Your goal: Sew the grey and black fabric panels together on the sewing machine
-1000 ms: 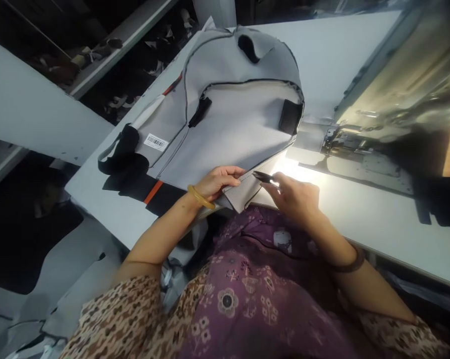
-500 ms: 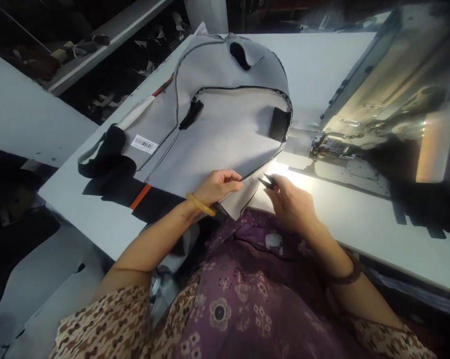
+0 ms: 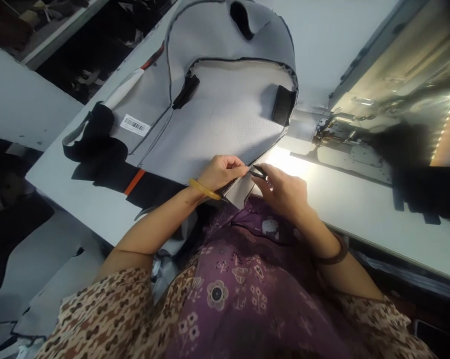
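A grey backpack panel (image 3: 217, 124) with black piping, black tabs and a barcode label lies on the white sewing table (image 3: 359, 209). My left hand (image 3: 223, 172) pinches the near edge of the grey fabric, fingers closed on it. My right hand (image 3: 282, 192) grips small black thread snips (image 3: 259, 172), whose tips meet the fabric edge right beside my left fingertips. A yellow bangle circles my left wrist and a dark band my right.
The sewing machine (image 3: 389, 114) stands at the right, its lamp lighting the table by the needle plate (image 3: 333, 132). Black straps with an orange stripe (image 3: 134, 182) hang at the table's left edge. Grey cut fabric pieces (image 3: 41, 269) lie below left. Shelves of dark material sit upper left.
My right hand moved the snips left until their tips reached the fabric edge by my left fingers. The camera tilted, shifting the panel up in view.
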Motion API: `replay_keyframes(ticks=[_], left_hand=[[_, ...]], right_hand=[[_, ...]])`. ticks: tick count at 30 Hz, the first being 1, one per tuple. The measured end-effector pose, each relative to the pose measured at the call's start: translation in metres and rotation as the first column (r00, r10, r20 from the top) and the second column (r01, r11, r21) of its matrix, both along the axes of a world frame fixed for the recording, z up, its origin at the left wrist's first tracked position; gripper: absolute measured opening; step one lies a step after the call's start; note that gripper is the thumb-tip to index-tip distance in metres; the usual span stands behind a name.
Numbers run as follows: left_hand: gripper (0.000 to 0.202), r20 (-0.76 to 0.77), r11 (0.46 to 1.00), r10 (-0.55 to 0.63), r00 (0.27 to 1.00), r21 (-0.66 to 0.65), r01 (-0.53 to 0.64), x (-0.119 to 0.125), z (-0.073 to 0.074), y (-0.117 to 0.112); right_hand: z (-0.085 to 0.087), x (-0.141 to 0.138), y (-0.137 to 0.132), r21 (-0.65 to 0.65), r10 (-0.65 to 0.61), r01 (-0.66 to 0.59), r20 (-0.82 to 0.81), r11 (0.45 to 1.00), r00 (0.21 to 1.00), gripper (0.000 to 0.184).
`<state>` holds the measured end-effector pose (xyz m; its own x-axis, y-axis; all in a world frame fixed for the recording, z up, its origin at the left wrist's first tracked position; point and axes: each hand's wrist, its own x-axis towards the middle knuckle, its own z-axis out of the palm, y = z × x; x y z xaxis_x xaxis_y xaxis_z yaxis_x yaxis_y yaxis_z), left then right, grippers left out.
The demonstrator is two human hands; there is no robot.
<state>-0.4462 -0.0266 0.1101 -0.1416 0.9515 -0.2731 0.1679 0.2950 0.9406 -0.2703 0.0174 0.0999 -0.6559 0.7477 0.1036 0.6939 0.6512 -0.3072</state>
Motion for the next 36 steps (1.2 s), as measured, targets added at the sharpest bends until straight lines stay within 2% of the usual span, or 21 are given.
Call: replay_keyframes(ticks=[5,24,36], left_hand=[[0.018,0.035,1.000,-0.003,0.999,0.022,0.002,0.0009,-0.0052,0.0011],[0.016,0.031,0.999,0.024,0.999,0.042,-0.025,0.0036,-0.0070,-0.0002],[0.017,-0.095,0.996,0.043,0.995,0.085,-0.035,0.0081,-0.0055,-0.0038]], right_hand=[[-0.0022,0.0045,0.0009,-0.013,0.005,-0.005,-0.019,1.000,1.000,0.037],[-0.0009,0.0048,0.0011,-0.039,0.010,-0.010,0.005,0.999,1.000,0.039],[0.0034,0.0041,-0.0023,-0.005,-0.007,0.007,0.071,1.000,0.997,0.037]])
